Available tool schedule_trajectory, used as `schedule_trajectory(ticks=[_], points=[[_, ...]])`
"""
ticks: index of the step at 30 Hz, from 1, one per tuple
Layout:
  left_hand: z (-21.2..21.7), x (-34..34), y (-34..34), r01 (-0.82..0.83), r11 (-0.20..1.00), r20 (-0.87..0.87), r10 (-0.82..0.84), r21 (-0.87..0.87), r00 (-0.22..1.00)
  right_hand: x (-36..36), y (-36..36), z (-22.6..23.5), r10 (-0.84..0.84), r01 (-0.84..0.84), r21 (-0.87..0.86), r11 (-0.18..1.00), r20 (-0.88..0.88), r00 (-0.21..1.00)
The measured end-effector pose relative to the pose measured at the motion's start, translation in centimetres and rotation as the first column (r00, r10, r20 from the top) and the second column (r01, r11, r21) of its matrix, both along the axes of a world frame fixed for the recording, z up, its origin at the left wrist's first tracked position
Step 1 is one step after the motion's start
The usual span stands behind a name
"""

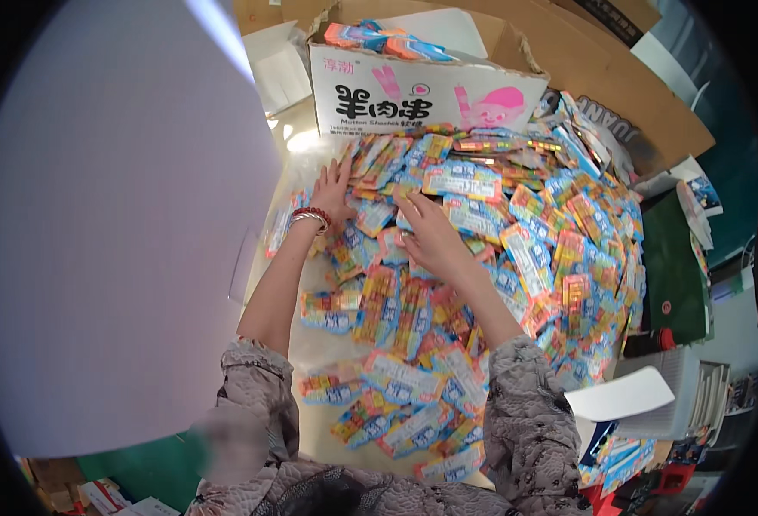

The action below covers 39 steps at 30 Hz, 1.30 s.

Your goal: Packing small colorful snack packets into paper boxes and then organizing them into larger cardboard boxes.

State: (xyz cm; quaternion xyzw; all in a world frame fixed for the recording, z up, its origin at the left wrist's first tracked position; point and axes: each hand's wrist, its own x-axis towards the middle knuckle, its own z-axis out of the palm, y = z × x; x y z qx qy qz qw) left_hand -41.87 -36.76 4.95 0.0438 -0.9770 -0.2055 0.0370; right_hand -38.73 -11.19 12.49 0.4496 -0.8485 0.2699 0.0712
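— Blue, orange and yellow everywhere: what are all those flat packets (482,249)?

— Small rectangular sachets, heaped loose across the pale bench (319,344), thickest at the middle and right, thinning toward the near edge. Each has a blue end and an orange-and-yellow striped part.

— And the box behind them?

— A white carton (422,99) stands at the far edge of the heap, its flaps open, with black lettering and pink cartoon shapes on the front. More of the same sachets show inside its top. Brown cardboard (602,77) lies behind and to the right of it.

— Where are the hands?

— The left hand (334,191) lies flat on the far left edge of the heap, fingers spread and open, gripping nothing; a red bead bracelet (310,215) sits at the wrist. The right hand (430,232) rests palm-down on the middle of the heap, fingers bent onto the sachets. Whether it has pinched one, I cannot tell.

— The arms?

— Both reach forward from patterned grey sleeves (525,421), forearms bare.
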Motion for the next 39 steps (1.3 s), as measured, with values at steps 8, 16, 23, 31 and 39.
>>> schedule_trajectory(ticks=[8, 16, 23, 31, 39], points=[[-2.4, -8.0, -5.6, -0.105, 0.692, 0.106, 0.041, 0.714, 0.993, -7.4, -6.4, -4.0, -0.061, 0.153, 0.317, 0.936, -0.283, 0.957], [-3.8, -9.7, -2.5, -0.245, 0.928, 0.13, 0.217, 0.279, 0.968, -7.3, -9.3, -5.9, -0.195, 0.355, 0.491, 0.796, -0.347, 0.917], [-2.5, -5.7, -3.4, -0.06, 0.662, 0.037, 0.049, 0.747, 0.998, -5.4, -8.6, -6.6, -0.062, 0.257, 0.447, 0.857, -0.404, 0.912], [-1.3, 0.1, -0.7, 0.218, 0.814, -0.141, -0.167, 0.539, 0.976, 2.3, -5.4, -6.0, -0.057, 0.203, 0.45, 0.87, -0.317, 0.947], [-1.1, 5.1, 5.1, 0.115, 0.924, -0.11, -0.079, 0.365, 0.991, 7.6, -3.7, -5.9, -0.063, 0.201, 0.43, 0.88, -0.314, 0.947]])
